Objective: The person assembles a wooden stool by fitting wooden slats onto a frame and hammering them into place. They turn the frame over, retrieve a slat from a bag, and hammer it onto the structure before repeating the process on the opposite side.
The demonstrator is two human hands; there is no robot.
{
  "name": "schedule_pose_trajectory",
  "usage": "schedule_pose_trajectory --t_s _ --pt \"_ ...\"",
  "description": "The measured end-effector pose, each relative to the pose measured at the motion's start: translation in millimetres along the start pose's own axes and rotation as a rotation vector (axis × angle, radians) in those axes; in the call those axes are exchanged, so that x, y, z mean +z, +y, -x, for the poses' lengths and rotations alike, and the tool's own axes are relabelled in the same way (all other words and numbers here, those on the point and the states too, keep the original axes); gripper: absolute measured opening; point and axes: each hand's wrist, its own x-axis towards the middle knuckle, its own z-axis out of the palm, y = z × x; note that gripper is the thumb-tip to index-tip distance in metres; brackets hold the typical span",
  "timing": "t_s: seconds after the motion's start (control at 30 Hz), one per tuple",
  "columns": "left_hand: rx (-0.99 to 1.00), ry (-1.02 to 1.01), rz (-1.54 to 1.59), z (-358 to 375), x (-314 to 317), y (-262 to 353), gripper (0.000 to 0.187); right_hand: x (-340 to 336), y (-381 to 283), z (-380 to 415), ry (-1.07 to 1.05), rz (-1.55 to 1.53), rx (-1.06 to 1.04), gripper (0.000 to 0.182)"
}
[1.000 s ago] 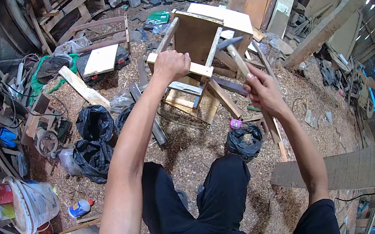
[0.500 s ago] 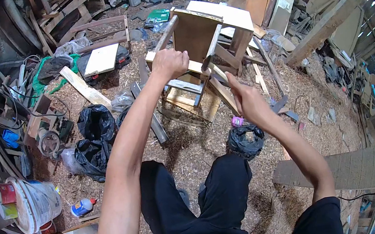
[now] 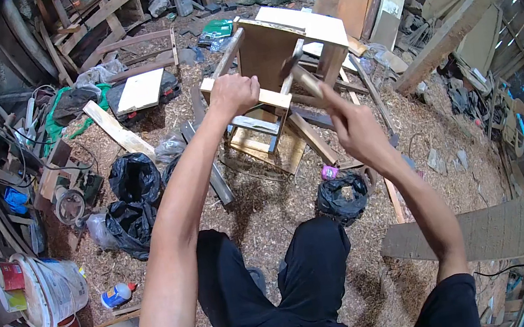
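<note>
A small wooden frame [image 3: 258, 101], like a piece of furniture on its side, stands in front of me with a brown panel [image 3: 267, 50] inside and a white board [image 3: 316, 24] behind it. My left hand [image 3: 236, 94] is wrapped round its near white rail. In my right hand [image 3: 352, 122] is a hammer [image 3: 308, 82], gripped by its wooden handle. The hammer's dark head is raised beside the frame's right side rail, and I cannot tell whether they touch.
Black plastic bags [image 3: 133, 178] lie left of centre, and another black bag [image 3: 342, 198] is near my right knee. Buckets [image 3: 60, 292] stand at lower left. A wooden post [image 3: 444, 40] slants at right. Wood shavings cover the floor [image 3: 261, 210].
The hammer and my right hand have risen a little, and its head now shows above the frame's right corner. My left hand keeps its hold on the rail.
</note>
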Motion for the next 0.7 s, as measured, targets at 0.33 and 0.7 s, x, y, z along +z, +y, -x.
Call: schedule_pose_trajectory --t_s 0.33,0.7 --pt "0.002 0.016 -0.001 -2 7 -3 0.052 11 7 4 -0.002 -0.052 0.093 0.051" --pt "0.032 -0.003 0.116 -3 7 -8 0.038 45 28 -9 0.089 -0.187 0.171 0.039"
